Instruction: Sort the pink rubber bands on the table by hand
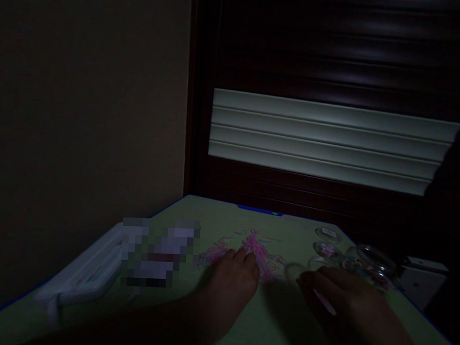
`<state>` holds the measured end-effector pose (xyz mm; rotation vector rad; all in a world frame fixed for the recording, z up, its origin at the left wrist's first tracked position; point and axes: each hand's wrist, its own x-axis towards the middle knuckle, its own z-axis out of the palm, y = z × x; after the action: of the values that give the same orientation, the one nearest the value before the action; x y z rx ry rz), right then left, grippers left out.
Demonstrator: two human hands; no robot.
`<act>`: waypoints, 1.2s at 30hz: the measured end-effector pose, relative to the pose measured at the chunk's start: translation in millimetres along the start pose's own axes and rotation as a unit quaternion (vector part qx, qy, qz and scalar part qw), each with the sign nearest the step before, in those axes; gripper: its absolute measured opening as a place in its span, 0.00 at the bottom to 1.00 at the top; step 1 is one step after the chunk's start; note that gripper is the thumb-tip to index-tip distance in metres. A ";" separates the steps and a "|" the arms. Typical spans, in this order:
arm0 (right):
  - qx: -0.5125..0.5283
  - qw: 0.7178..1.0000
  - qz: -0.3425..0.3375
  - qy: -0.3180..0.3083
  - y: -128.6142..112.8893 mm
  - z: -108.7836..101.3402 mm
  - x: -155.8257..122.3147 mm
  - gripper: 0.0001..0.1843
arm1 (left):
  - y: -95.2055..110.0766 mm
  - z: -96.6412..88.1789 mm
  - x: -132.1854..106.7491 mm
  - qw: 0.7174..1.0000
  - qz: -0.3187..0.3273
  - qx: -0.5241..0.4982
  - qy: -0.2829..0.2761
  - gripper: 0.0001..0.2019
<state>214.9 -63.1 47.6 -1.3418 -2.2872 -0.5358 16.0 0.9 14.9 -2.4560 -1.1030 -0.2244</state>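
Note:
The room is dim. My left hand [233, 279] rests palm down on a pale green table [269, 327], its fingertips touching a scattered heap of small pink loops, perhaps rubber bands [257, 247]. My right hand [334, 301] lies further right with its fingers curled, and a thin pale pink stick-like tool [323, 301] shows against it. The fingers appear closed around that tool, though the darkness blurs the grip.
Small clear round containers [328, 234] and a clear jar on its side [374, 262] lie at the right. A white flat case [84, 275] sits at the left, beside a blurred-out patch. A wall and a dark slatted shutter stand behind.

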 end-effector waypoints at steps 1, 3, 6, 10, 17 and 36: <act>0.008 1.000 0.001 -0.007 -0.1 0.6 0.0 0.11 | 0.4 0.5 0.2 1.000 -0.001 0.001 -0.002 0.10; 0.020 1.000 0.002 -0.015 0.2 1.6 -0.1 0.11 | 0.7 1.6 0.7 1.000 -0.004 0.002 -0.011 0.10; 0.027 1.000 0.002 -0.017 0.6 2.8 -0.3 0.11 | 1.0 1.9 0.9 1.000 -0.010 0.006 -0.022 0.10; 0.035 0.999 0.010 -0.037 -0.2 3.2 -0.6 0.12 | 2.0 -1.0 0.4 1.000 -0.013 0.009 -0.019 0.10; 0.039 0.998 0.003 -0.041 -0.5 1.3 -0.1 0.11 | 4.4 -2.6 1.1 0.999 -0.043 0.021 -0.018 0.09; 0.038 0.998 0.013 -0.058 -0.7 0.8 0.4 0.12 | 8.3 -4.1 0.7 0.996 -0.065 0.055 -0.015 0.07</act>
<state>213.9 -62.7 47.0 -1.3963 -2.3546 -0.3677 22.7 -5.4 16.1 -2.3019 -1.2550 -0.1615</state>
